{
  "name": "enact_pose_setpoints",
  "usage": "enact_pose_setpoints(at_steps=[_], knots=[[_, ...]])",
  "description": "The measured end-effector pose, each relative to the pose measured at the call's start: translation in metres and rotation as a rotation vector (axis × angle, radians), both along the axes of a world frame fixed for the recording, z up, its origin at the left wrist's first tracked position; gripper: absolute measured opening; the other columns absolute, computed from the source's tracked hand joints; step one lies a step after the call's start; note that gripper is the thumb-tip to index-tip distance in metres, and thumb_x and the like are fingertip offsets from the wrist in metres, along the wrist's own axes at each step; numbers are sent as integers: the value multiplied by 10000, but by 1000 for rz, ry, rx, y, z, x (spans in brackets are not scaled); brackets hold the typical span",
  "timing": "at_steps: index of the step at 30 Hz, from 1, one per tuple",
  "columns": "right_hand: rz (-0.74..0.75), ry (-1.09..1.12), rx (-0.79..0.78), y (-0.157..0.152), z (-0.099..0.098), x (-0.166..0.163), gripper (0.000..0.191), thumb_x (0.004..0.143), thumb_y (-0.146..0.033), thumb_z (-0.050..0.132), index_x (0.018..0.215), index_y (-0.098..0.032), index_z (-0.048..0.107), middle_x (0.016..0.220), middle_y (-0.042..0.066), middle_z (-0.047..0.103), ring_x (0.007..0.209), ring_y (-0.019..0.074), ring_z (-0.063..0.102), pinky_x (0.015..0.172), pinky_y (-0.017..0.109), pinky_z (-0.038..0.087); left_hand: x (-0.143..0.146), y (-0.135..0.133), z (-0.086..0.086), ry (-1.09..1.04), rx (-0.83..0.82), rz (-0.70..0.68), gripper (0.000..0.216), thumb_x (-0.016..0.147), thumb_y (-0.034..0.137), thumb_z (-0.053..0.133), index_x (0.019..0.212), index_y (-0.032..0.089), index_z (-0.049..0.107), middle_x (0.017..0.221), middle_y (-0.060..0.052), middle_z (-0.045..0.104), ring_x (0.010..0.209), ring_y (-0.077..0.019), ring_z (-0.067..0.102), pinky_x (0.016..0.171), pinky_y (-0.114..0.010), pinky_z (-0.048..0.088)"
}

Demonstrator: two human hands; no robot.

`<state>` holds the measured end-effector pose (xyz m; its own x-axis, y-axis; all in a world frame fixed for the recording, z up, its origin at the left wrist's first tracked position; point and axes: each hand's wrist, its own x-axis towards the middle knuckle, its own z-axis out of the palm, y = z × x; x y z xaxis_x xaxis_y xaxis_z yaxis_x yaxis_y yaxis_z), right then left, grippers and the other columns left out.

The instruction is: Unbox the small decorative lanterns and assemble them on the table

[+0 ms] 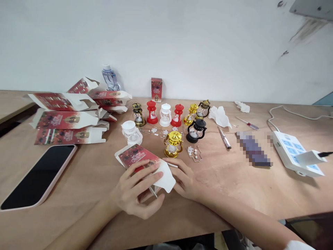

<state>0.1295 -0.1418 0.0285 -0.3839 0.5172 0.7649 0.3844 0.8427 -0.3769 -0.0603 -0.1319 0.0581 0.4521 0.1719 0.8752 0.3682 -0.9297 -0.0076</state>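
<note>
A red printed carton [137,155] with white flaps is between my hands near the table's front edge. My left hand [139,187] lies over its printed face, fingers wrapped round the side. At the flap end, my right hand [183,177] grips the carton, its fingertips partly hidden by a white flap. Just beyond the carton stand a gold lantern [173,145], a white lantern [131,133] and a black lantern [196,132]. Behind them is a row of small lanterns in red, white, gold and bronze, such as a red lantern [177,116].
Flattened and opened cartons [58,119] pile up at the left, behind a phone [39,177]. A bottle [110,78] and a closed box [156,89] stand by the wall. Wire pieces [195,152], a screwdriver [248,124], crumpled tissue [220,116] and a power strip [291,149] lie rightward.
</note>
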Motion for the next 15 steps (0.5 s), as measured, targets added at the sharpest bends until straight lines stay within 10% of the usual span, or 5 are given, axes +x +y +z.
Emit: enact_pose_setpoints(at_steps=[15], knots=[[13, 78, -28, -4, 0, -2, 291, 909, -105, 435, 1177, -171, 528, 1117, 142, 617, 1042, 175, 615, 847, 296, 555, 1, -17, -3, -56, -169, 14, 321, 661, 108, 484, 950, 172, 607, 940, -31, 689, 951, -192, 647, 861, -356, 545]])
